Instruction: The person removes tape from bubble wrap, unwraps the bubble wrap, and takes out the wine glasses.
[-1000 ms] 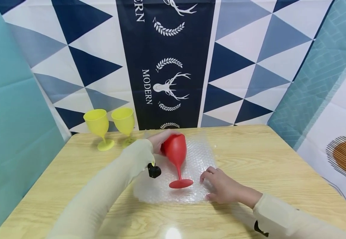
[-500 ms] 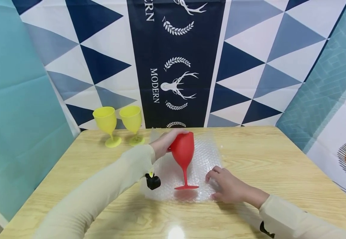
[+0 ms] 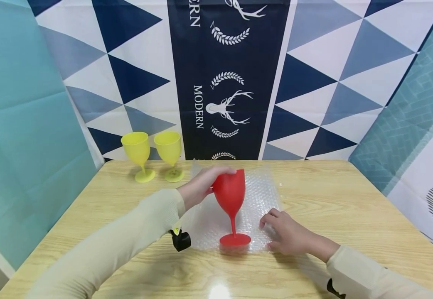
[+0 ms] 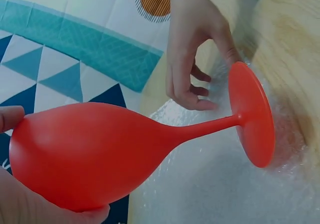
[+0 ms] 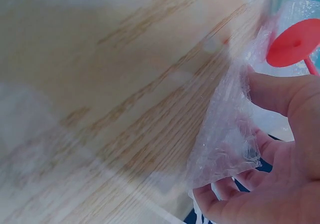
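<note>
My left hand (image 3: 204, 185) grips a red goblet (image 3: 230, 193) by its bowl, near the rim. In the left wrist view the thumb and a fingertip lie on either side of the goblet (image 4: 95, 154). The goblet's foot points down over a sheet of bubble wrap (image 3: 259, 199); whether it touches is unclear. At the wrap's near right edge rests my right hand (image 3: 289, 234), its fingers loosely bent and the thumb spread apart. In the right wrist view the bubble wrap (image 5: 225, 129) lies between that hand's thumb and fingertips.
Two yellow goblets stand upright at the table's back left, one goblet (image 3: 136, 149) left of the other goblet (image 3: 168, 147). A patterned cloth (image 3: 313, 83) hangs behind the wooden table (image 3: 325, 199). Teal cloth (image 3: 33, 124) borders the left side.
The head view has shifted leftward. The left hand has tipped the red goblet: its underside showed before, and now the foot's top side shows. My right hand stays at the wrap's edge.
</note>
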{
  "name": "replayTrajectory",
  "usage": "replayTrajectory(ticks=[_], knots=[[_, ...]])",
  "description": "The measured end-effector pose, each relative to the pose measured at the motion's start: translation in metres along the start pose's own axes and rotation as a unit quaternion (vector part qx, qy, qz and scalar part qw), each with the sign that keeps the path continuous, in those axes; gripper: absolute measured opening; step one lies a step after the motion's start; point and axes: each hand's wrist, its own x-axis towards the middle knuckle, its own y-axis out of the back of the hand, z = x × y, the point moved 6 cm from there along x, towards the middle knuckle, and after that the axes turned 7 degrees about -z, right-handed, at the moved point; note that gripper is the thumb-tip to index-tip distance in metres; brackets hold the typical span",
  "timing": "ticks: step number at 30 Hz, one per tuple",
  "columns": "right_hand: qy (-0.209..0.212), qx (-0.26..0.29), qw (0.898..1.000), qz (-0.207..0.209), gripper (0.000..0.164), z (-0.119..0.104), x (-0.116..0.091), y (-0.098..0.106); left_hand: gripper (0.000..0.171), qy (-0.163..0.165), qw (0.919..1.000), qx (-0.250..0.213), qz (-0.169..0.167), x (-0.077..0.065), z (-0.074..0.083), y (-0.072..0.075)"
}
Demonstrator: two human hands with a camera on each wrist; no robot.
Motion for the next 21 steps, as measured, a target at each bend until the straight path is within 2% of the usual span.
replayTrajectory(ticks=[4, 10, 21], knots=[[0.000, 0.002, 1.000, -0.001, 0.044, 0.000, 0.000, -0.001, 0.041, -0.018, 0.9997, 0.015, -0.008, -0.011, 0.000, -0.002], [-0.002, 0.003, 1.000, -0.003, 0.044, 0.000, 0.001, -0.001, 0.060, -0.028, 0.9995, 0.015, 0.003, -0.028, -0.002, -0.006], [-0.001, -0.003, 1.000, 0.003, 0.043, -0.001, 0.000, 0.000, 0.065, -0.056, 0.9946, 0.086, -0.018, -0.047, 0.003, -0.014]])
